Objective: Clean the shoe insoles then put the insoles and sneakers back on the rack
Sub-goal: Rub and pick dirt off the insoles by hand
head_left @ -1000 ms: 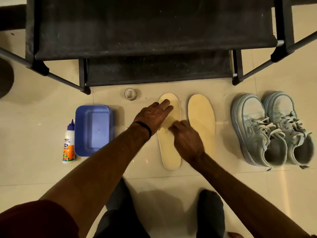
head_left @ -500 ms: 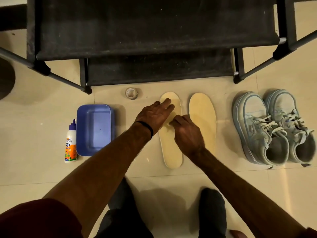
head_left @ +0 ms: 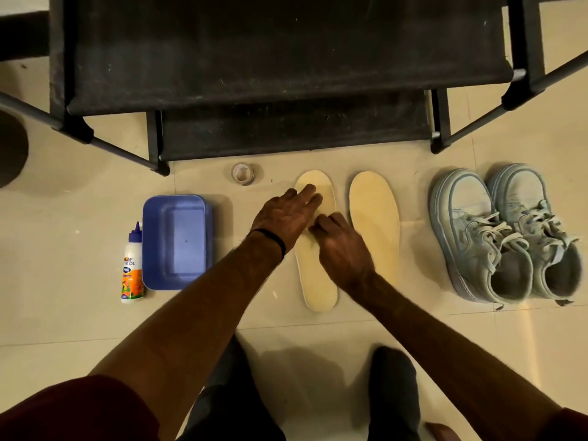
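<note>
Two cream insoles lie side by side on the floor tiles. My left hand (head_left: 286,214) presses flat on the toe end of the left insole (head_left: 318,281). My right hand (head_left: 343,249) rests on that insole's middle with curled fingers, fingertips close to my left hand; I see nothing held in it. A faint greenish mark shows beside those fingertips. The right insole (head_left: 375,224) lies untouched. A pair of pale blue sneakers (head_left: 480,237) stands to its right, toes towards the black shoe rack (head_left: 254,58).
A blue plastic tub (head_left: 176,240) sits left of my arm, with a glue bottle (head_left: 132,265) lying beside it. A small tape roll (head_left: 243,174) sits near the rack's foot. My knees are at the bottom of the view.
My right hand's fingertips have slid a little up the left insole towards my left hand. My left hand has stayed pressed on the toe end.
</note>
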